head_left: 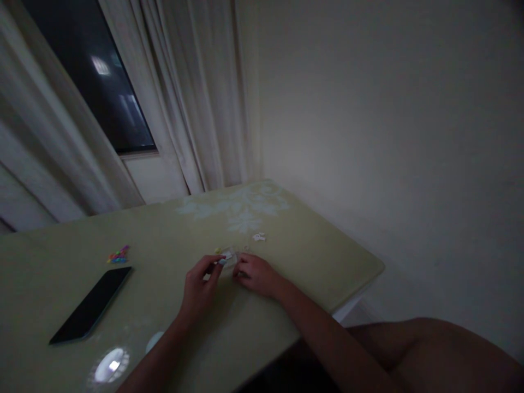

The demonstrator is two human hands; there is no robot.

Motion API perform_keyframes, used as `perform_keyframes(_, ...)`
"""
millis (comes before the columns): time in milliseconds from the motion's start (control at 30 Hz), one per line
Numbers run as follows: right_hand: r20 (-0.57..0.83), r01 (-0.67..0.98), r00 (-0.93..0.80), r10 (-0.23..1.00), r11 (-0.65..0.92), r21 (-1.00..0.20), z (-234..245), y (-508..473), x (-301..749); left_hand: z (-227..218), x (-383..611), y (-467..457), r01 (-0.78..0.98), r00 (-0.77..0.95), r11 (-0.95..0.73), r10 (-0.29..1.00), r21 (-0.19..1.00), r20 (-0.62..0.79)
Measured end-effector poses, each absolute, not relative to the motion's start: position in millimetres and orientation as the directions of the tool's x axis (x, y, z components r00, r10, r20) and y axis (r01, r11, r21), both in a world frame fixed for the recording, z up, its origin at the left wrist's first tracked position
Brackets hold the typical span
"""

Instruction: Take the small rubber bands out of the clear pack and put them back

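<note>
My left hand point(200, 286) and my right hand point(256, 274) meet over the pale green table point(172, 229). Between them lies a small clear plastic packet point(228, 256). My left thumb and forefinger pinch its near corner. My right hand is curled, knuckles up, fingers pressed on the packet's right edge. A tiny yellow piece point(218, 250) lies just beyond the packet. A small white piece point(258, 237) sits farther back to the right.
A dark phone point(92, 311) lies face up at the left. A little heap of coloured bits point(118, 255) is behind it. The table's right corner point(379, 266) is close to the wall. Curtains and a dark window stand behind.
</note>
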State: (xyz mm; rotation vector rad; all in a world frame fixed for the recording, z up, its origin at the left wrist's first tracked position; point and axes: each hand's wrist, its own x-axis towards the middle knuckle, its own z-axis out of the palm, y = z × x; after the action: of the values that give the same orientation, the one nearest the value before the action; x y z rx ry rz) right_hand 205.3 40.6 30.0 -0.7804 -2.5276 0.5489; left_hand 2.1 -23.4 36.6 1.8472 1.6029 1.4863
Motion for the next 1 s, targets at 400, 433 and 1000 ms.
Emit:
perform_keyframes(400, 0.275, 0.532, -0.744, 0.609, 0.789, -0.307, 33.7, 33.0, 204.7, 39.2, 2.3, -24.1, 0.560, -0.087, -0.384, 0.854, 0.734, 0.514)
perform_keyframes(433, 0.277, 0.523, -0.747, 0.605, 0.791, -0.318, 34.4, 33.0, 205.4, 39.8, 2.7, -24.2, 0.556, -0.089, -0.388, 0.851, 0.734, 0.517)
perform_keyframes(1000, 0.426, 0.056, -0.560, 0.710, 0.545, -0.836, 26.8, 40.6, 200.5, 30.8, 6.0, -21.2, 0.519, 0.031, -0.558, 0.769, 0.647, 0.639)
